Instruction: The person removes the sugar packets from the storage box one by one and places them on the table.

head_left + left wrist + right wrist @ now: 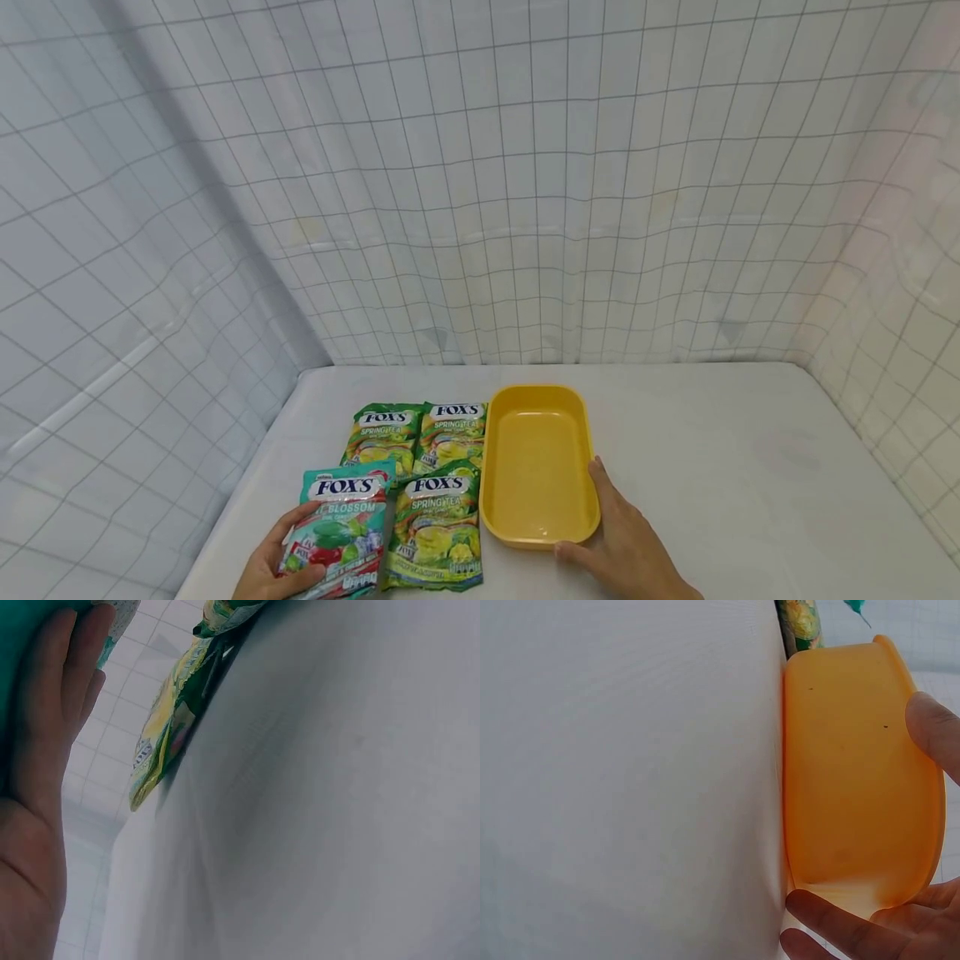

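Note:
My left hand grips a teal Fox's candy bag by its left side, with the thumb across the front. In the left wrist view the fingers lie against the bag, which is raised off the table. My right hand rests around the near right corner of a yellow plastic tray; its thumb touches the near side and its fairly straight fingers lie along the right side. Nothing lies inside the tray.
Left of the tray lie several green Fox's Spring Tea candy bags: a near one, a far left one and a far middle one. They lie on a white table, with gridded white cloth hanging behind and beside it.

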A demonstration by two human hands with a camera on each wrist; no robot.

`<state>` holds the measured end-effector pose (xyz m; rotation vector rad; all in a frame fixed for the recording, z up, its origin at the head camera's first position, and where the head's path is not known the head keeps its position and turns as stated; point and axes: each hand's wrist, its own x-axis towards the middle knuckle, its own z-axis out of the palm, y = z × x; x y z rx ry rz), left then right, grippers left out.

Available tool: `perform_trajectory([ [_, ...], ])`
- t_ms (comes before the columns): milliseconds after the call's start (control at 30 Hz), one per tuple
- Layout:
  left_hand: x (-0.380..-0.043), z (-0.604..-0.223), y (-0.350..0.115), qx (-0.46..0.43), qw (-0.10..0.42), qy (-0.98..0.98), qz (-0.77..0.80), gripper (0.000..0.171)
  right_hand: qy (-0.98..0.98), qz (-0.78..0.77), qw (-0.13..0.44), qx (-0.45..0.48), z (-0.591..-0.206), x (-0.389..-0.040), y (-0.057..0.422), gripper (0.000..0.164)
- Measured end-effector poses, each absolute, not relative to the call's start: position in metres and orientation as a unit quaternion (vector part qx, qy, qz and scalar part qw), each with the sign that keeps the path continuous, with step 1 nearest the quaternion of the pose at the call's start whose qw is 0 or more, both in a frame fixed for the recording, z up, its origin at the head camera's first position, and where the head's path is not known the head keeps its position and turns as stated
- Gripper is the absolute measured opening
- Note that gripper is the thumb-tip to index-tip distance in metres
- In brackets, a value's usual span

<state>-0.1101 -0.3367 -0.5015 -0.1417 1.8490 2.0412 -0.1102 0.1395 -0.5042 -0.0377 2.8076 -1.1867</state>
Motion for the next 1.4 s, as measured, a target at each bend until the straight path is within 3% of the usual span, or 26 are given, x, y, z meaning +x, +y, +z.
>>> perform_trajectory([
  [400,-0.113,-0.518,-0.337,-0.033,0.235,0.639,0.731,0.062,0.917,-0.395,0.04,-0.018,-0.505,-0.111,0.14,0.136],
  [1133,-0.133,-0.522,-0.322,-0.021,0.238,0.694,0.679,0.06,0.919,-0.391,0.048,-0.009,-0.504,-0.111,0.14,0.137],
  [1400,-0.134,-0.522,-0.321,-0.037,0.232,0.714,0.659,0.077,0.919,-0.39,0.048,-0.013,-0.503,-0.112,0.139,0.137],
])
